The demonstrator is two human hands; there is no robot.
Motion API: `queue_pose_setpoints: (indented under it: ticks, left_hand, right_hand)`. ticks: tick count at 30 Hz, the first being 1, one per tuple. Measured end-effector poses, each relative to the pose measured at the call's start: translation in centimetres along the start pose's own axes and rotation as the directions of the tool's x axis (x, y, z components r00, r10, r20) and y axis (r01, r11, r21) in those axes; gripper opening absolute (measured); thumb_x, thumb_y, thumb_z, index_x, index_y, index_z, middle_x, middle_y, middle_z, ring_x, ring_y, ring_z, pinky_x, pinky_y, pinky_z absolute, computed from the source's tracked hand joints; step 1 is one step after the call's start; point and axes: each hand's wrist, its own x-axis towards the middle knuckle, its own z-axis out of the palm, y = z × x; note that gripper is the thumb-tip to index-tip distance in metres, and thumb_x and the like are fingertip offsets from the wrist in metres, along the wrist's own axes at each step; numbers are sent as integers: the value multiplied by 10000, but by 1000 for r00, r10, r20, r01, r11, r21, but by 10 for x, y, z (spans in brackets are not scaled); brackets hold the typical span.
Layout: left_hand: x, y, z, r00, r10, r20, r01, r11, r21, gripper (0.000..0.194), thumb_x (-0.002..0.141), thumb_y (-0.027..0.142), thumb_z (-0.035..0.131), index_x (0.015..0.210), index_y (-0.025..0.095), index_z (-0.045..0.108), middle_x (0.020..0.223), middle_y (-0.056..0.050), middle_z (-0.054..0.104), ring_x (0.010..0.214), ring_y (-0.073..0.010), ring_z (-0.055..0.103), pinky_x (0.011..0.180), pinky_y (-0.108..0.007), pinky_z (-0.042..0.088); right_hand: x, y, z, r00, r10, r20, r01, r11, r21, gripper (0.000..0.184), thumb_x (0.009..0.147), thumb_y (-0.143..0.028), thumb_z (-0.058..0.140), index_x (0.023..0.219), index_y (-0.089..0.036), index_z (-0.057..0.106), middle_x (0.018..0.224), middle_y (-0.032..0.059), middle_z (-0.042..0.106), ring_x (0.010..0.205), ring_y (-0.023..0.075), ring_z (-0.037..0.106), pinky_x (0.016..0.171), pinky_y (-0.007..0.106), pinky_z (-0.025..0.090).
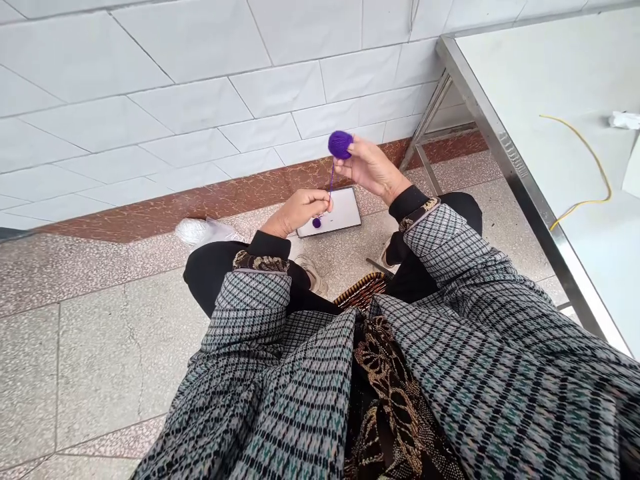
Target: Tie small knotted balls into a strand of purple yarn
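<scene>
A ball of purple yarn [341, 144] is held up in the fingers of my right hand [373, 167]. From it a purple strand [331, 179] runs down to my left hand [303, 210], whose thumb and fingers pinch it. Just below the left fingers shows a small dark purple bit of yarn [317, 223], over a flat white tray or board [345, 210] with a dark edge on the floor. Whether that small bit hangs or lies there I cannot tell.
A woven basket [361, 291] sits between my legs. White yarn in a plastic bag [197, 231] lies by the wall at left. At right stands a metal-edged table [505, 143] with a yellow cord [603, 173] and white paper [624, 120]. A tiled wall [200, 120] rises ahead.
</scene>
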Motion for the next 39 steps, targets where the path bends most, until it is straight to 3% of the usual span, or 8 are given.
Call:
queue_pose_setpoints:
  ticks: [4,7,10,13,21,26,30,39]
  left_hand:
    - [-4,6,-1,996,82,33,-83,995,51,182,760,292,612,642,161,657,587,14,549,570,-107,443,607,-254,347]
    - [-3,3,-7,990,82,-114,-73,994,75,141,738,242,616,637,158,666,605,8,581,605,-118,463,633,-260,358]
    - [1,-4,-12,956,28,-291,-9,998,67,112,710,182,584,621,166,650,583,17,550,594,-118,441,624,-260,340]
    - [4,-8,-12,931,-37,-363,38,999,-4,119,694,160,543,596,180,607,544,26,480,557,-114,402,594,-258,321]
    - [-8,12,-2,975,117,189,-121,993,13,209,771,342,650,672,167,706,658,-20,638,621,-129,520,656,-275,419]
    - [-6,5,-12,987,98,-128,-95,995,32,155,704,279,609,598,173,650,605,-14,583,605,-128,471,624,-273,383]
    - [2,-6,-13,938,0,-347,1,1000,2,118,660,217,539,562,183,594,554,1,523,568,-121,435,583,-258,336]
    - [-4,9,-3,973,111,205,-100,993,-60,198,757,309,651,617,172,679,605,-22,611,582,-129,516,633,-272,458]
  right_hand:
    - [-2,11,11,968,193,-160,-246,854,-459,282,934,-6,694,1024,-187,497,849,-17,624,620,88,540,570,194,463]
    - [-10,13,13,902,416,117,-228,688,-688,339,804,74,719,1007,-154,571,859,-12,637,639,95,569,554,196,460]
    - [-15,6,7,838,364,407,-150,870,-470,365,783,-21,787,1061,-149,587,998,18,663,770,104,637,672,201,554]
    - [-10,-7,0,960,44,277,-10,993,-121,389,907,-272,840,1137,-174,542,1065,30,648,865,110,644,762,212,579]
    - [1,8,9,989,98,-107,-127,941,-312,198,1000,-159,731,1096,-167,558,889,-2,620,749,95,588,683,186,533]
    - [-15,11,16,824,500,268,-237,733,-637,347,776,58,724,1054,-126,627,899,5,659,700,101,613,619,190,542]
    - [-18,-7,10,916,146,373,-78,978,-192,411,867,-171,832,1152,-177,536,1073,21,670,868,106,675,799,207,612]
    - [-5,4,17,975,170,-141,-211,905,-369,345,965,-92,751,1035,-218,438,880,-18,616,692,102,613,668,208,563]
